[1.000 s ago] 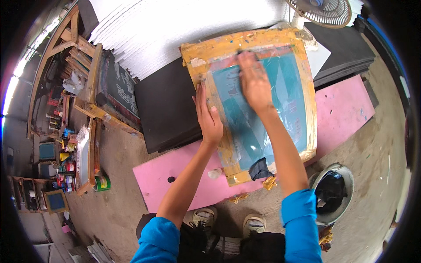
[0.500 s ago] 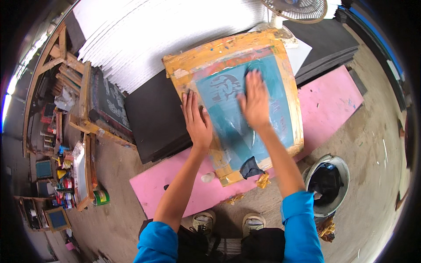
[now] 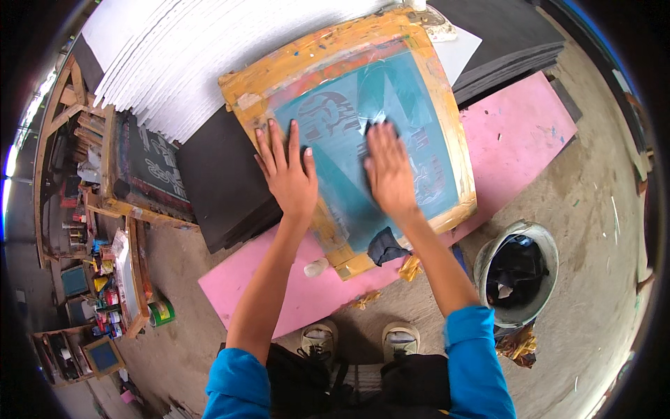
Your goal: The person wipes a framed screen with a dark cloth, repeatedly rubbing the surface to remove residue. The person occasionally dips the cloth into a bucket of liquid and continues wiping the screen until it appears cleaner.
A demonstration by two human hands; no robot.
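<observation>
Screen-printing frame (image 3: 349, 133), wooden and stained yellow-orange with a teal mesh, lies flat under both our hands on a pink board (image 3: 530, 119) set on the floor. From the head view, our left hand (image 3: 287, 171) is spread wide, fingers fanned, palm pressed on the mesh close to the frame's near-left rail. Our right hand (image 3: 387, 171) lies flat too, fingers together, and a dark cloth (image 3: 380, 127) peeks out beyond its fingertips; we cannot tell whether the hand grips it or only presses on it.

Compared with a second ago, the frame sits closer to the picture's centre and the right hand has drawn back from the far part of the mesh toward the middle, while the left hand has come onto the mesh itself. We judge that the wiping has reached the middle of the screen.

The frame's long axis runs from near our feet away and to the right, its far corner pointing past our right hand. A dark rag (image 3: 385, 246) lies at the near rail, just beside our right wrist, and a bucket (image 3: 520, 241) stands right of that forearm.
</observation>
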